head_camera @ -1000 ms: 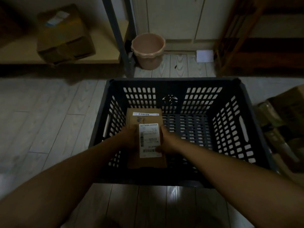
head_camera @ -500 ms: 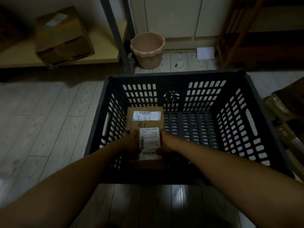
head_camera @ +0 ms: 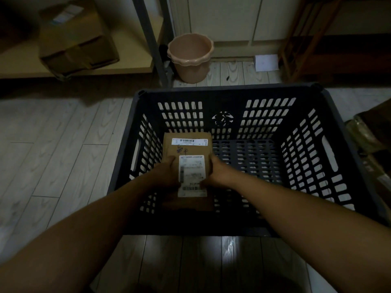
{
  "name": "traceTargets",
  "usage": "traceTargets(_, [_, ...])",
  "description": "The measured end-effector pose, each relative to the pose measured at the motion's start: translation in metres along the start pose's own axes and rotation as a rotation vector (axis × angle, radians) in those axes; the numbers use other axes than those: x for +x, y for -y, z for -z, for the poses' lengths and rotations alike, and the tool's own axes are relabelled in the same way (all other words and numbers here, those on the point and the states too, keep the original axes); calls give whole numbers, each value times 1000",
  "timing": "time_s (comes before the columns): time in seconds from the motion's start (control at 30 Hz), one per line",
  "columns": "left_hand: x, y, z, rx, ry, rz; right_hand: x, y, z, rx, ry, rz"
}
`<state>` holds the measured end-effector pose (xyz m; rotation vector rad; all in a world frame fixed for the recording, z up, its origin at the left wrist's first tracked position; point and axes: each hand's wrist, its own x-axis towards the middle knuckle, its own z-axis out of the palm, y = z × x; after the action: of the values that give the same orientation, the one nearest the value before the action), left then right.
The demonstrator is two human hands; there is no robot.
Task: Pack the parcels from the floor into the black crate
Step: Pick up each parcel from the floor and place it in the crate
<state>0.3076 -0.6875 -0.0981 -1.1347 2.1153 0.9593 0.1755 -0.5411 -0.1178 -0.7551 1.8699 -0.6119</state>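
The left grip [head_camera: 167, 172] and right grip [head_camera: 218, 172] curl round opposite long sides of the cardboard parcel [head_camera: 187, 148], low inside the black crate [head_camera: 228, 91] near its left wall. It looks stiff and light (labels possibly slick), so the side edges suit holding.

The black crate [head_camera: 228, 90] is open at the top. Inside, the right half is free from the near wall to the far wall. The parcel [head_camera: 186, 148] fills the left part, near the left wall. Outside, the floor [head_camera: 53, 144] on the left is free. Cardboard boxes [head_camera: 372, 140] stand near the right wall, and a pink bucket [head_camera: 190, 58] stands beyond the far wall.
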Motion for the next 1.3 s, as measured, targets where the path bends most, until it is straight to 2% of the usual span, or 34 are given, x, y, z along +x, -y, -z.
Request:
traceTargets(0.1, [-3,-4,9,-202,-10,-91,3,-1,9,249,-164,-34])
traceTargets(0.2, [-6,-11,15,-351,43,-128,4,-3,19,197,-307,-108])
traceTargets(0.33, [-5,-21,26,-354,114,-158,4,-9,30,143,-182,-67])
traceTargets(0.47, [0,-18,30,-123,-44,-162,2,-12,40,58,-201,-82])
traceTargets(0.6, [5,-11,24,33,9,-46,-1,-18,37,10,-180,-141])
traceTargets(0.73, [9,-5,7,199,-3,53,-7,-15,28,-129,-18,-229])
traceTargets(0.8, [12,1,-4,190,-75,78,-9,-15,18,-202,59,-262])
traceTargets(0.9, [18,9,-16,117,-170,75,-11,-16,5,-186,149,-296])
traceTargets(1.07, [30,13,-23,198,-9,-34,2,-15,-3,-238,100,-208])
traceTargets(1.3, [34,29,-35,443,80,-146,18,-31,-18,-701,292,-149])
